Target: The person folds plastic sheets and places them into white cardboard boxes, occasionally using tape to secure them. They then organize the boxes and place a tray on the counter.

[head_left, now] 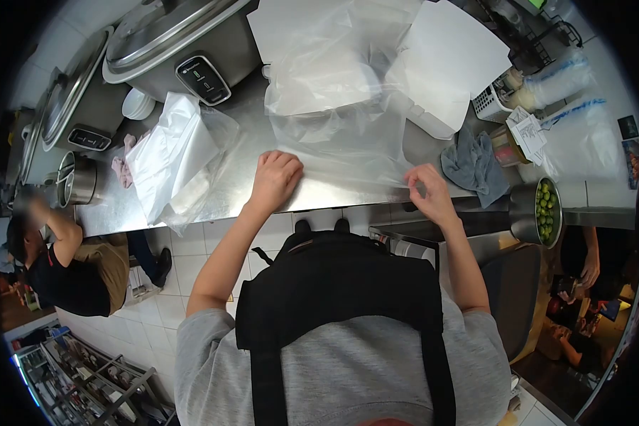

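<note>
A clear plastic bag (pixel 341 145) lies on the metal counter, spread over part of a white sheet or carton. My right hand (pixel 432 193) pinches the bag's near right corner between thumb and forefinger. At the bag's near left edge rests my left hand (pixel 277 179), its fingers curled and closed against the counter. The fingertips are hidden, so I cannot make out what they hold. To the right of the bag stand large white carton flaps (pixel 444 60), folded open. A stack of white plastic bags (pixel 170 153) lies left of my left hand.
Large cookers (pixel 184 42) line the back left, near a metal pot (pixel 76 179). A blue-grey cloth (pixel 476 167) and a metal bowl of green fruit (pixel 536 213) sit at right. Another person (pixel 78 263) is at the left; another person's hand (pixel 589 270) shows at right.
</note>
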The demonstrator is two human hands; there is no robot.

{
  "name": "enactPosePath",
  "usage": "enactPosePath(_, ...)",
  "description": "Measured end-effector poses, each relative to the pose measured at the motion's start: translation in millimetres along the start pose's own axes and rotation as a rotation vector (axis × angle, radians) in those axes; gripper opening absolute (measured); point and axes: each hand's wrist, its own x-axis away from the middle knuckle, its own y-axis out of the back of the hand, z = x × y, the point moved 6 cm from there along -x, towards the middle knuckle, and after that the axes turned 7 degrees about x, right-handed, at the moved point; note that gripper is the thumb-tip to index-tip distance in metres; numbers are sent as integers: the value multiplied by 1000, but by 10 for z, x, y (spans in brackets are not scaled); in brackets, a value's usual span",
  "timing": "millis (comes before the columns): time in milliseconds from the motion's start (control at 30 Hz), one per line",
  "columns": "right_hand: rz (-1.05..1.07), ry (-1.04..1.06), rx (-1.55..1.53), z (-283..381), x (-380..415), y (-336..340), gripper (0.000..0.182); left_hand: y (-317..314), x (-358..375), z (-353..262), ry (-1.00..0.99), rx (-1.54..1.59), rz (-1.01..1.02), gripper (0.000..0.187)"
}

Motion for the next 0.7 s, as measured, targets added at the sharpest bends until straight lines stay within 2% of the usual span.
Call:
enactPosePath(100, 35, -41, -18, -64, 193, -105, 13, 118, 216, -193, -28, 2, 34, 10)
enactPosePath(167, 103, -139, -58, -145, 365, -174, 13, 104, 400, -290, 20, 15, 101, 9)
enactPosePath(267, 85, -253, -38, -230, 606, -220, 12, 64, 657, -398, 86, 39, 146, 10)
enactPosePath(400, 134, -205, -77, -149, 657, -134, 8, 56, 908, -557, 160, 69, 214, 10)
enactPosePath(467, 314, -92, -23, -149, 712, -153, 7, 80, 970, -615, 190, 120, 301, 10)
enactPosePath(567, 329, -81, -140, -25, 580, 20, 6, 210, 907, -640, 291, 255, 405, 10)
enactPosePath(700, 238, -125, -343, -251, 323, 57, 5, 347, 638, -373, 377, 486, 318, 7)
